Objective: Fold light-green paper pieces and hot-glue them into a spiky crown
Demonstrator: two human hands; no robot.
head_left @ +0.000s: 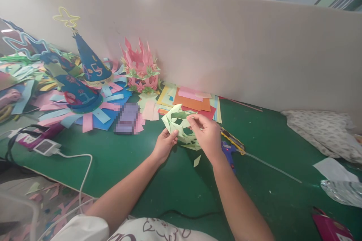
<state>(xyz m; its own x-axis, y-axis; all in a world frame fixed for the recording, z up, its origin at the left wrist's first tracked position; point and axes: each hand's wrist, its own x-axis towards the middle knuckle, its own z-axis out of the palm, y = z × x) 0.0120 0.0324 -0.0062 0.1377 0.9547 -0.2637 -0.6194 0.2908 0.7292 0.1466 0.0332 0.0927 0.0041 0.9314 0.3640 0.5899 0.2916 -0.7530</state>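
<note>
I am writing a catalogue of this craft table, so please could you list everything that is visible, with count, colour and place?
folded paper ring: one, pale green, held in both hands above the table
paper scrap: one, pale green, on the table under the hands
green table: one, covers the foreground
paper sheets: one stack, orange, pink, yellow, red, behind the ring
paper crown: one, pink with green, against the partition
cone hats: two, blue, left side
glue gun: one, blue, beside the right hand
utility knife: one, yellow and black, right of the hands
patterned cloth: one, pale, far right
white cable: one, left
left hand: one, grips the ring
right hand: one, pinches the ring
</note>
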